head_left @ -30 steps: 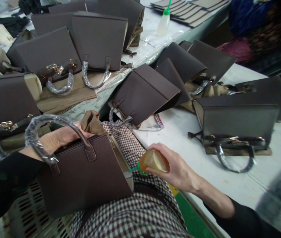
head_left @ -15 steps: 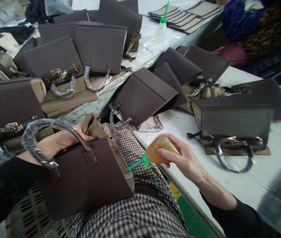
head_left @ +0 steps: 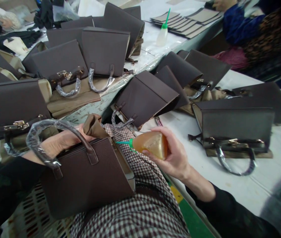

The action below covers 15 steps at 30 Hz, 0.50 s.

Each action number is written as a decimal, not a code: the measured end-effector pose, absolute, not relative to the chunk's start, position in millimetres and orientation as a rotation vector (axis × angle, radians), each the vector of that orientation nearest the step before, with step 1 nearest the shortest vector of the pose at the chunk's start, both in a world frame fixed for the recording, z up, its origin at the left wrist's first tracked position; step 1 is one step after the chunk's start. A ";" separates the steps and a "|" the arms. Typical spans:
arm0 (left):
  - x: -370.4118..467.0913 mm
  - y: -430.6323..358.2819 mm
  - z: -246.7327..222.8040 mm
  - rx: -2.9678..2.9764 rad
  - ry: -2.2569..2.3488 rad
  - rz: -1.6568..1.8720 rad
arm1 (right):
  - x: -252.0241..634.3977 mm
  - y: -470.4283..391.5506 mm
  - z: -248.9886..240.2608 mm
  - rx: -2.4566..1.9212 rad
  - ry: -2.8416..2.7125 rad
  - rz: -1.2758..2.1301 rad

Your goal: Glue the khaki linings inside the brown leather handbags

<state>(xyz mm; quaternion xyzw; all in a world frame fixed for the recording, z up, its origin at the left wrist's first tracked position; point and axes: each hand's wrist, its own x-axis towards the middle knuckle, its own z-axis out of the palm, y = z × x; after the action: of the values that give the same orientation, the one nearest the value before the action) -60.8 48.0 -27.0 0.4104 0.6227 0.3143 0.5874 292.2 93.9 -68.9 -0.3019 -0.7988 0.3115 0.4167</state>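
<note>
A dark brown handbag (head_left: 88, 180) rests tilted on my lap, its plastic-wrapped handle (head_left: 34, 135) arching over my wrist. My left hand (head_left: 62, 142) reaches under that handle and grips the bag at its top edge, beside the bunched tan lining (head_left: 93, 127); most of its fingertips are hidden. In my right hand (head_left: 173, 153) is a squeeze bottle (head_left: 152, 143) of amber liquid, lying nearly level. Its thin green nozzle (head_left: 122, 142) points left, with the tip at the upper corner of the bag's open side (head_left: 124, 162).
Several similar bags stand on the left table (head_left: 100, 100) and the white right table (head_left: 180, 125). Farther back are another green-tipped bottle (head_left: 162, 36) and flat panels (head_left: 180, 24). A co-worker's sleeve (head_left: 239, 24) shows at upper right. A plastic crate (head_left: 34, 211) sits below left.
My right hand has moved left and up with the bottle, bringing the nozzle from the bag's lower side to its upper corner. My left hand keeps its hold on the handbag.
</note>
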 end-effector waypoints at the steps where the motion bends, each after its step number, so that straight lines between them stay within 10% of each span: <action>1: -60.2 47.4 -26.0 0.963 1.462 0.722 | 293.6 92.5 -69.7 -0.743 -2.037 0.764; 15: -55.9 45.7 14.3 1.207 1.743 0.481 | 317.8 94.8 -56.2 -1.121 -1.650 1.478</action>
<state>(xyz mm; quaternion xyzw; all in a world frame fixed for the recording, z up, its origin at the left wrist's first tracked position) -55.9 45.7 14.3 0.4916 0.7097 0.1957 0.4651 317.8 94.8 -56.2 -0.4271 -0.6289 0.5633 0.3238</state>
